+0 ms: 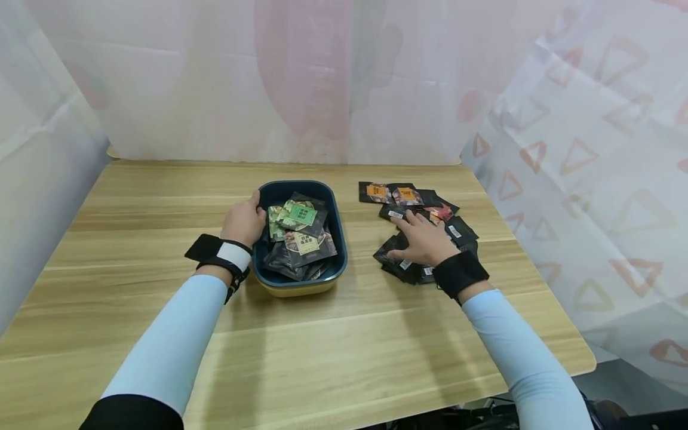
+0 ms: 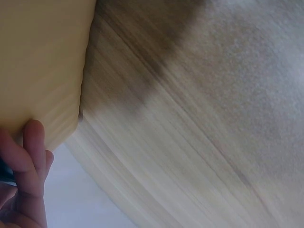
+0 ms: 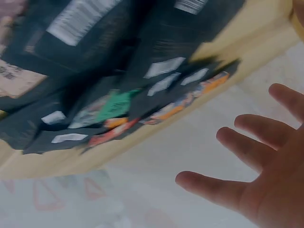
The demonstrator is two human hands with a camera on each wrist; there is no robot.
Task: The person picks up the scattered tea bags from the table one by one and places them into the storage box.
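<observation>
Left hand (image 1: 244,222): grip curled round the near-left rim of the blue tub (image 1: 340,239), mid-surface, filled with packets. Right hand (image 1: 424,242): grip wide, fingers spread flat over loose dark packets (image 1: 408,194) lying right of the tub

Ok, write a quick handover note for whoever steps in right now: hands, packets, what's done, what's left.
Left hand grips the left rim of the blue bin, steadying it.
Right hand is open, fingers spread flat over the loose packets on the table, holding none.
Done: several packets in the bin.
Left: the pile of dark packets to the right of the bin is not yet in it.
</observation>
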